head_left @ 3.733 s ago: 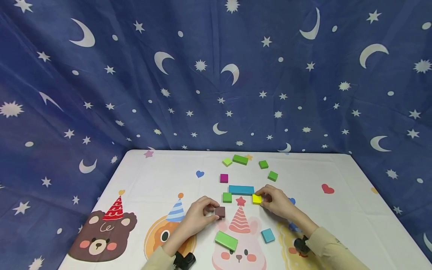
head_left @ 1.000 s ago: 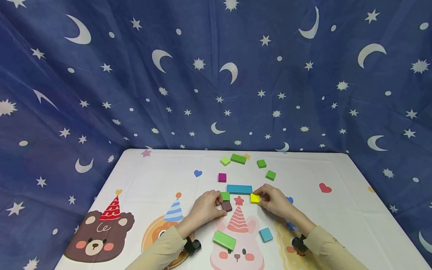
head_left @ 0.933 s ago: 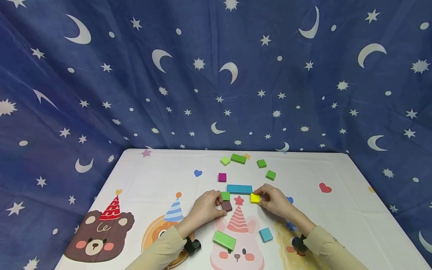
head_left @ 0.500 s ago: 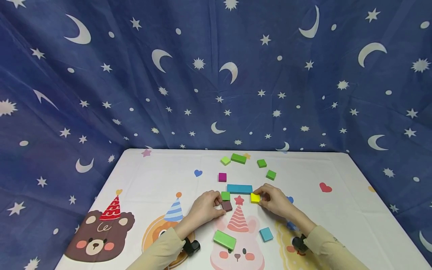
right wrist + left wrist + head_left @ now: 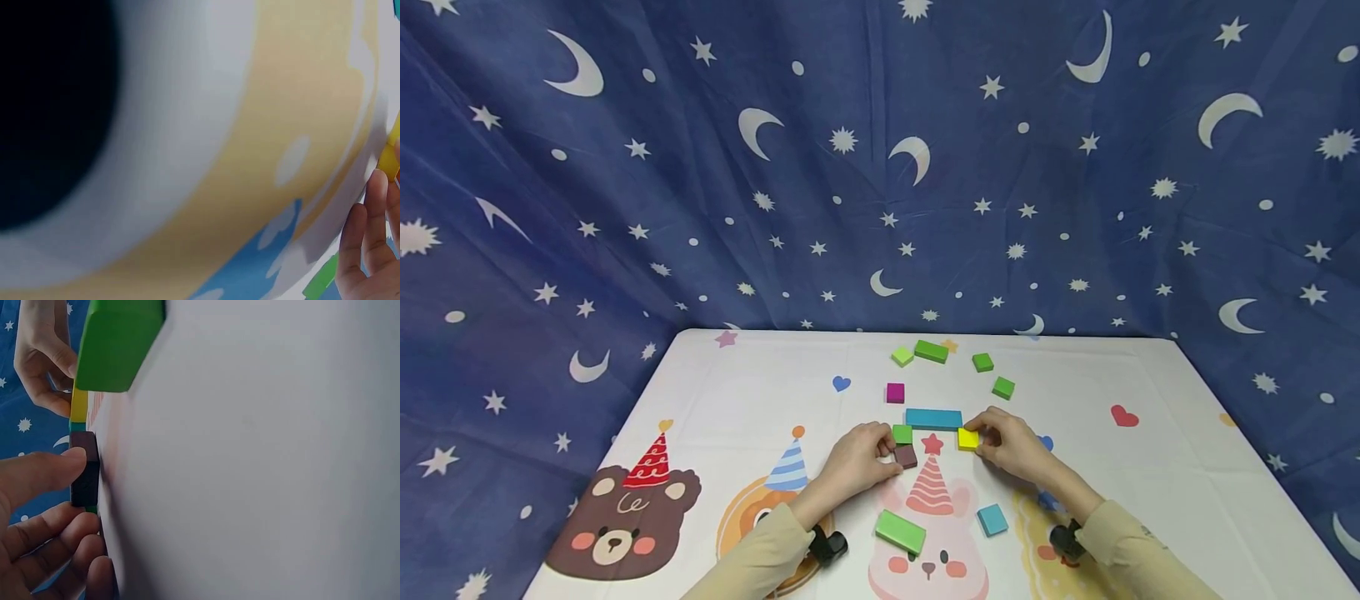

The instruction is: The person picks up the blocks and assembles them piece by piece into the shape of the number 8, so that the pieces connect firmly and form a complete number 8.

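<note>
My left hand point(image 5: 853, 461) pinches a dark brown square block point(image 5: 906, 457). In the left wrist view the thumb lies against the brown block's point(image 5: 85, 481) side, with fingers curled below. Just behind it and in contact sits a green square block point(image 5: 902, 434), close to my fingertips. Thumb and fingers of my right hand point(image 5: 1017, 446) pinch a yellow block point(image 5: 967, 439) at the right end of a long blue block point(image 5: 933, 419). The blue block lies flat behind the green and yellow ones, spanning between them. Only part of the yellow block point(image 5: 390, 161) shows in the right wrist view.
Nearer me lie a light green oblong block point(image 5: 900, 532) and a teal square block point(image 5: 992, 520). Behind the blue block are a magenta block point(image 5: 896, 392) and several green blocks, one of them oblong point(image 5: 932, 351). A starry curtain point(image 5: 880, 167) hangs behind the table.
Since the oldest frame my left hand has brought the brown block right and slightly back against the green block. The right hand keeps hold of the yellow block. The last second shows almost no motion.
</note>
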`<act>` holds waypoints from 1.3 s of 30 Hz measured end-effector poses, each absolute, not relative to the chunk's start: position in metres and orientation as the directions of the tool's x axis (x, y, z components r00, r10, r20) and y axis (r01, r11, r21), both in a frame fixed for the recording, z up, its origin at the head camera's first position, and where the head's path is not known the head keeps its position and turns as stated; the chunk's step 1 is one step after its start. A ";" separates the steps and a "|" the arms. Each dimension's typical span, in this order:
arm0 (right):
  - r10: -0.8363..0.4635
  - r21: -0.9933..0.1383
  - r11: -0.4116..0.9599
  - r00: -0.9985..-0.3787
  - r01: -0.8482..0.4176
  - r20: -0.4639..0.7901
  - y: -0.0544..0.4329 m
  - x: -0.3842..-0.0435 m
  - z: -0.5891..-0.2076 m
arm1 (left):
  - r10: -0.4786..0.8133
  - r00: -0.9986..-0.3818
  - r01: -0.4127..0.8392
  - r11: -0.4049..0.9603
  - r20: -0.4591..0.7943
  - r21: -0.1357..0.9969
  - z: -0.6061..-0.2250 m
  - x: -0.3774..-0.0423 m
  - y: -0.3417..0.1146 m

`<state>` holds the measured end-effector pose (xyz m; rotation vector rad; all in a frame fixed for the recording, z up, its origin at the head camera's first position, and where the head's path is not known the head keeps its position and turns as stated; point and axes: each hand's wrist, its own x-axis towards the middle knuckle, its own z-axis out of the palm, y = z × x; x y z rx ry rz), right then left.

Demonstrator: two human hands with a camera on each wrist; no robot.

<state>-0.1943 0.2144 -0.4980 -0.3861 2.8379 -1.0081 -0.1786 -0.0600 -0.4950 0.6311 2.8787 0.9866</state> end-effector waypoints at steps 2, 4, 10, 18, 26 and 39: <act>-0.279 -0.623 0.754 -0.960 -0.209 -0.016 0.214 -0.195 -0.497 | 0.387 -0.917 0.365 0.715 0.096 0.597 -0.495 -0.179 -0.060; -0.287 -0.612 0.761 -0.958 -0.215 -0.021 0.213 -0.195 -0.495 | 0.389 -0.916 0.365 0.716 0.094 0.595 -0.495 -0.180 -0.060; -0.315 -0.619 0.754 -0.948 -0.219 -0.048 0.214 -0.195 -0.490 | 0.389 -0.917 0.361 0.721 0.086 0.591 -0.496 -0.180 -0.060; -0.320 -0.627 0.741 -0.947 -0.242 -0.012 0.221 -0.190 -0.486 | 0.376 -0.922 0.353 0.724 0.090 0.593 -0.498 -0.181 -0.058; -0.310 -0.630 0.732 -0.950 -0.258 0.028 0.227 -0.178 -0.478 | 0.365 -0.928 0.337 0.728 0.079 0.597 -0.496 -0.180 -0.060; -0.393 -0.635 0.698 -0.918 -0.331 0.046 0.234 -0.151 -0.469 | 0.367 -0.928 0.331 0.722 0.070 0.607 -0.496 -0.181 -0.059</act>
